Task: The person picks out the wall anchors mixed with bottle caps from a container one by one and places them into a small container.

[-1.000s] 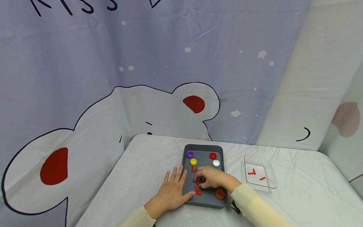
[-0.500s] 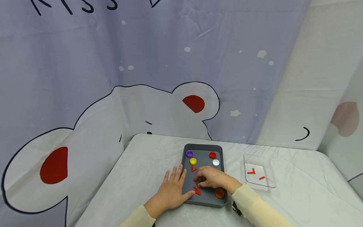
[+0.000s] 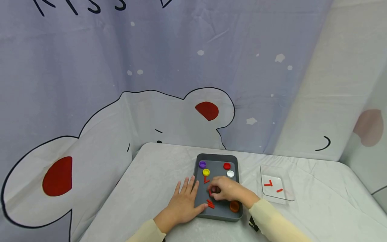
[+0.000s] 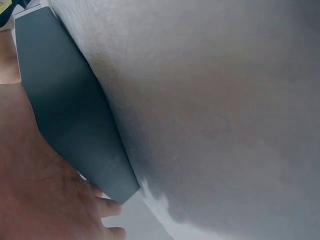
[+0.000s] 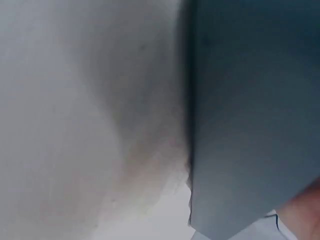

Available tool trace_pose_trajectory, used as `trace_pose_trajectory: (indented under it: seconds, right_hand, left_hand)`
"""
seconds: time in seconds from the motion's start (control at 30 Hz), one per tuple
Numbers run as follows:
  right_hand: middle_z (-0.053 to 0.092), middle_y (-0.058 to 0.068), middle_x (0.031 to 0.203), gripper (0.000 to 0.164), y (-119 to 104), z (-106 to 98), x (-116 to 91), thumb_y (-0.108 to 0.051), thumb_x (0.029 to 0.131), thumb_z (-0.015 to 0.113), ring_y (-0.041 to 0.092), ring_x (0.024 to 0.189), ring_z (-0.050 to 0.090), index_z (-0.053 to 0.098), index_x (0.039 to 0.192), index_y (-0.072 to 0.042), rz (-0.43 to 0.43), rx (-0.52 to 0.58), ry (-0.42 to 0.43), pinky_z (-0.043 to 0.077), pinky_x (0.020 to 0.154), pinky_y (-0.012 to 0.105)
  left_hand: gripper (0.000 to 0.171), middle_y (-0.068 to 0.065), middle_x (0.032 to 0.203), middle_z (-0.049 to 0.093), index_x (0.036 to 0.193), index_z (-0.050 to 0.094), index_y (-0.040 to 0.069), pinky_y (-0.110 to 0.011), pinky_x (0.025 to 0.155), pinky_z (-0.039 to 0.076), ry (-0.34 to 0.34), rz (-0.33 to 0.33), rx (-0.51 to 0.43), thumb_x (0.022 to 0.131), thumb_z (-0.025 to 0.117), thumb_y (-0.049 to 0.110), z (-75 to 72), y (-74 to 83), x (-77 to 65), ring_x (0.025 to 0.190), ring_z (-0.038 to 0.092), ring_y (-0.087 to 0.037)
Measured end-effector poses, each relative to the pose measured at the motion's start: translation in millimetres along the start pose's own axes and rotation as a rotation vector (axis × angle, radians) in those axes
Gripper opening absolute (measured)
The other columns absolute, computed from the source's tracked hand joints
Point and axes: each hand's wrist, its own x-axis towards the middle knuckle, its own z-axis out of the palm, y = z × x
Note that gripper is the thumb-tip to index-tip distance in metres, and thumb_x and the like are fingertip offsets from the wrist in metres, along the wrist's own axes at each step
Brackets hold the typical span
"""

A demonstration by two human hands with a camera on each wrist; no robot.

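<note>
My right hand (image 3: 224,188) reaches into a dark grey tray (image 3: 222,211), with thumb and fingers curled around a thin red stick (image 3: 210,193). Flat, with fingers spread, my left hand (image 3: 183,205) lies over the tray's left edge. Just beyond its thumb tip are several short red sticks (image 3: 210,204), side by side. Further up, two more red sticks (image 3: 206,180) meet at an angle below a yellow cap (image 3: 206,172). The left wrist view shows the left palm (image 4: 40,175) against the tray's outer wall (image 4: 70,105); the right wrist view shows mostly tray wall (image 5: 250,110).
In the tray are also a purple cap (image 3: 202,164), a red cap (image 3: 226,166), a white cap (image 3: 230,174) and an orange-brown round piece (image 3: 234,206). A clear plastic box (image 3: 288,195) with a few red sticks (image 3: 269,184) stands to the right on the white cloth (image 3: 169,161).
The red stick at my right fingertips has turned more upright and shifted slightly away from the sticks near the left thumb. The left hand stays in place.
</note>
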Motion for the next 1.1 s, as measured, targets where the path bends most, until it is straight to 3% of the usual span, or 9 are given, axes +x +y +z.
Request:
trace_pose_trajectory:
  seconds: [0.23,0.5,0.7,0.8,0.97,1.1]
  right_hand:
    - [0.063,-0.005,0.085,0.018,3.1,-8.9,-14.3,-0.005,0.086,0.075,0.007,0.074,0.059,0.075,0.104,-0.005,-0.071,0.124,0.171,0.053,0.068,0.022]
    - [0.064,-0.007,0.087,0.02,7.3,-23.9,-39.7,-0.005,0.088,0.075,0.005,0.077,0.06,0.074,0.108,-0.006,-0.009,0.257,0.304,0.057,0.071,0.032]
    - [0.064,-0.006,0.086,0.026,14.7,-36.6,-60.8,-0.001,0.085,0.078,0.006,0.076,0.059,0.074,0.108,-0.013,0.021,0.24,0.423,0.056,0.07,0.031]
    - [0.065,-0.003,0.085,0.028,19.2,-42.1,-71.9,0.003,0.083,0.078,0.009,0.075,0.061,0.074,0.108,-0.009,0.037,0.231,0.475,0.055,0.069,0.03]
    - [0.065,-0.003,0.084,0.028,27.1,-52.2,-90.9,0.005,0.083,0.077,0.007,0.075,0.061,0.074,0.108,-0.007,0.052,0.201,0.514,0.055,0.068,0.031]
    - [0.065,-0.007,0.084,0.026,32.5,-61.2,-106.9,0.004,0.084,0.077,0.005,0.075,0.061,0.075,0.107,-0.009,0.061,0.189,0.55,0.054,0.068,0.025]
  left_hand:
    - [0.092,-0.016,0.169,0.011,0.161,0.027,0.006,-0.062,0.121,0.009,0.003,0.001,-0.015,0.097,0.042,0.071,0.4,0.5,0.0,0.155,0.011,-0.038]
    - [0.093,-0.015,0.169,0.011,0.161,0.027,0.007,-0.062,0.121,0.008,0.009,-0.003,-0.015,0.097,0.041,0.072,1.6,1.2,-0.5,0.155,0.011,-0.038]
    - [0.092,-0.016,0.169,0.013,0.16,0.027,0.006,-0.063,0.12,0.009,0.027,0.005,-0.018,0.097,0.042,0.071,4.3,-0.6,0.9,0.155,0.011,-0.039]
    - [0.092,-0.017,0.169,0.013,0.16,0.028,0.006,-0.064,0.12,0.009,0.043,0.014,-0.015,0.096,0.043,0.071,5.3,-1.2,1.0,0.155,0.013,-0.041]
    - [0.091,-0.016,0.169,0.014,0.16,0.028,0.006,-0.064,0.12,0.01,0.059,0.016,-0.013,0.097,0.043,0.07,7.5,-2.5,1.0,0.154,0.013,-0.041]
    - [0.091,-0.018,0.168,0.016,0.159,0.03,0.005,-0.065,0.119,0.01,0.061,0.022,-0.032,0.097,0.045,0.069,6.0,-1.9,0.0,0.154,0.014,-0.042]
